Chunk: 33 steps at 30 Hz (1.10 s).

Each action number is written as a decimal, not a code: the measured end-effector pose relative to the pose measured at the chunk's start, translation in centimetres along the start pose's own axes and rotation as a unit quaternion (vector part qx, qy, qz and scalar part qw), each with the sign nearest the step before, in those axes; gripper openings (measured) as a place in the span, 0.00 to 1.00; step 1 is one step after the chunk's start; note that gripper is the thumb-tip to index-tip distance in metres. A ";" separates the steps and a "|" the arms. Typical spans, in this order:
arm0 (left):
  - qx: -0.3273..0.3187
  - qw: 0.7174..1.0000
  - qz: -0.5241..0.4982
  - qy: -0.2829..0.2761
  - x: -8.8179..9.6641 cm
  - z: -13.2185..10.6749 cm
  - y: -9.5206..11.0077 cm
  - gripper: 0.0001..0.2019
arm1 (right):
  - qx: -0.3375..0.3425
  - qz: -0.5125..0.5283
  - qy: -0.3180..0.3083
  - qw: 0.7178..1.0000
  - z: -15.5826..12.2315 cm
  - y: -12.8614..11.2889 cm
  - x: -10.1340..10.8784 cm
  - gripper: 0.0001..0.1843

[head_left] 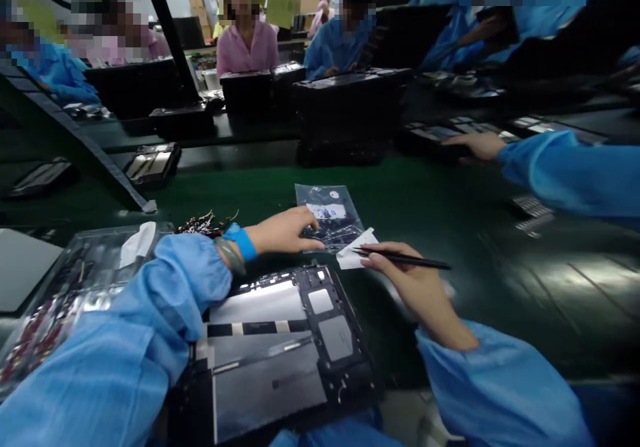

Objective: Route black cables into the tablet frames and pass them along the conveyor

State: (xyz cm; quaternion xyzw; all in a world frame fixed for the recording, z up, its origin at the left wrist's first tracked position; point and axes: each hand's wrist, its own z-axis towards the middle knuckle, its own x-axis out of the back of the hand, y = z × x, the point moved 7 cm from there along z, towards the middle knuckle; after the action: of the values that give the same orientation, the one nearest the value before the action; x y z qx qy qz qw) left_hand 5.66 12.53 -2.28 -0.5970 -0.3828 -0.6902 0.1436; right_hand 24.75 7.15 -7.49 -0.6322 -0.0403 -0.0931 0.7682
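My left hand (284,231), with a blue wrist strap, reaches over the near left edge of a clear plastic bag (345,230) with a white label. Its thumb and fingers are apart, with nothing visible between them. In my right hand (415,283) is a pair of black tweezers (420,259), held level and pointing left. The tweezer tips lie over a small white sheet of paper (353,257) at the bag's near right corner; whether they grip it I cannot tell. Below my hands lies an opened tablet-like device (270,360), its grey flat panels showing.
At the left, a clear plastic tray (95,260) holds coloured wired parts, with a bundle of thin wires (205,223) beside it. A stack of black panels (350,120) stands ahead on the green bench (240,180). A co-worker's hand (477,145) reaches in from the right.
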 end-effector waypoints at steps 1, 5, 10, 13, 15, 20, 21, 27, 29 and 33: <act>-0.011 1.000 0.002 -0.010 -1.2 1.1 0.4 0.19 | 0.010 -0.018 -0.014 1.000 0.3 -0.1 -0.7 0.16; -0.022 0.999 0.015 -0.020 -3.9 2.9 0.6 0.09 | 0.024 -0.047 -0.038 0.998 0.8 0.4 -2.8 0.15; 0.020 1.000 -0.009 0.000 -3.8 2.6 -0.2 0.09 | 0.040 -0.080 -0.020 0.996 0.6 1.3 -3.3 0.11; 0.031 0.999 -0.027 0.006 -3.6 2.4 -0.2 0.09 | 0.037 -0.088 -0.003 0.995 0.4 1.6 -3.2 0.10; 0.032 0.999 -0.036 0.008 -3.6 2.4 -0.1 0.09 | 0.034 -0.089 0.007 0.995 0.3 1.6 -3.1 0.10; 0.031 0.998 -0.049 0.012 -3.8 2.3 -0.1 0.09 | 0.032 -0.098 0.016 0.995 0.2 1.3 -3.0 0.09; 0.031 0.998 -0.052 0.013 -3.8 2.3 -0.2 0.09 | 0.033 -0.099 0.017 0.994 0.2 1.2 -3.0 0.09; 0.026 0.997 -0.064 0.016 -3.8 2.3 -0.1 0.08 | 0.034 -0.108 0.015 0.993 0.0 1.1 -3.0 0.08; 0.023 0.997 -0.066 0.016 -3.8 2.2 -0.1 0.08 | 0.032 -0.108 0.014 0.994 0.1 1.1 -3.0 0.08; 0.015 0.997 -0.071 0.015 -3.9 2.3 0.0 0.08 | 0.020 -0.094 0.018 0.995 0.4 1.2 -2.9 0.10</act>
State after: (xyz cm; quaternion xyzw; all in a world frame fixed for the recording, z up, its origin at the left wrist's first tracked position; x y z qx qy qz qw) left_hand 8.23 13.16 -5.95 -0.5557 -0.4323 -0.7018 0.1089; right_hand 22.15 8.04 -9.05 -0.6082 -0.0874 -0.1756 0.7692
